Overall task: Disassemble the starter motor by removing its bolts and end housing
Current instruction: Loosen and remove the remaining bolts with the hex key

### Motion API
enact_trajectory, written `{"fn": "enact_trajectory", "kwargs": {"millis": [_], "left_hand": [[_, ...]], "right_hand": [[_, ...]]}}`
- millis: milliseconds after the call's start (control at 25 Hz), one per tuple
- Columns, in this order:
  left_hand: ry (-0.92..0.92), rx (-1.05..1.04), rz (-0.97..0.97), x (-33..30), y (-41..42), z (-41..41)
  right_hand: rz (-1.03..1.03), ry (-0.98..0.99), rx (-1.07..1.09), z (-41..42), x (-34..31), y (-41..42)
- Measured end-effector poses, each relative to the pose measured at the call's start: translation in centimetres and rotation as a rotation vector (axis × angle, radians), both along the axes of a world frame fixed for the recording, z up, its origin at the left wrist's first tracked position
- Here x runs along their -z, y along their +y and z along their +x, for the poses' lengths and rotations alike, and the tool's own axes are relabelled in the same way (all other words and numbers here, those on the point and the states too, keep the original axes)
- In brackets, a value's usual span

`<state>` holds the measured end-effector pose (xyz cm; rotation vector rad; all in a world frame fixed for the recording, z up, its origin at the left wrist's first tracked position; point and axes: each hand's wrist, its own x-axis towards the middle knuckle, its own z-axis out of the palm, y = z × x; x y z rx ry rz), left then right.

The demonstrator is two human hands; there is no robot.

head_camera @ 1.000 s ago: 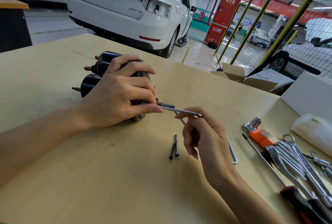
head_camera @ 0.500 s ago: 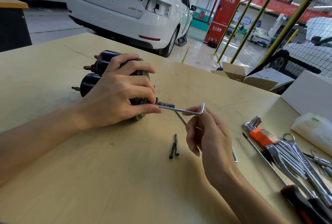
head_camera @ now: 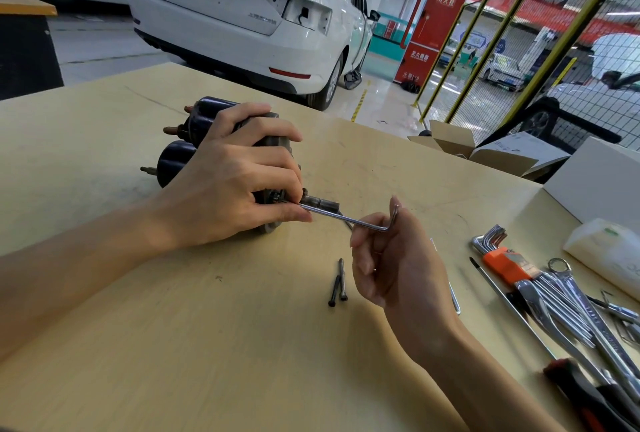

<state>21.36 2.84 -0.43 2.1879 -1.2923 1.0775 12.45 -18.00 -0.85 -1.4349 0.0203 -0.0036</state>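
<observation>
One starter motor (head_camera: 180, 141) lies on its side on the pale wooden desk (head_camera: 104, 327), its two dark cylinders pointing away to the left and its grey end housing toward the right. The left hand (head_camera: 228, 182) lies over the top of it, fingers (head_camera: 277, 135) wrapped down over the housing, with thumb and forefinger pinched at the spot where one L-shaped hex key (head_camera: 353, 222) enters the motor's end. The right hand (head_camera: 391, 258) holds the bent end of that key between thumb and fingertips, the short leg standing upward; the other fingers are curled loosely.

Two loose bolts (head_camera: 338, 282) lie side by side on the desk, just in front of the right hand and apart from the motor. Another bare hex key (head_camera: 456, 300) lies partly hidden behind the right wrist.

At the right edge are a set of hex keys in an orange holder (head_camera: 502, 258), several chrome spanners (head_camera: 568, 307) too overlapped to count, and a red-and-black handle (head_camera: 585, 393). Behind them stand a white box (head_camera: 602, 179) and an open cardboard box (head_camera: 460, 144).

Beyond the desk one white car (head_camera: 249, 16) is parked tail-on; its boot lettering is too blurred to read. A red pillar sign (head_camera: 433, 37) bears Chinese characters and "119".
</observation>
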Motion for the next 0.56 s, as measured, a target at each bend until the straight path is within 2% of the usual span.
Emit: {"fn": "enact_trajectory", "kwargs": {"millis": [560], "left_hand": [[-0.01, -0.018, 0.006, 0.03, -0.1, -0.08]], "right_hand": [[0.014, -0.062, -0.042, -0.25, -0.09, 0.18]]}}
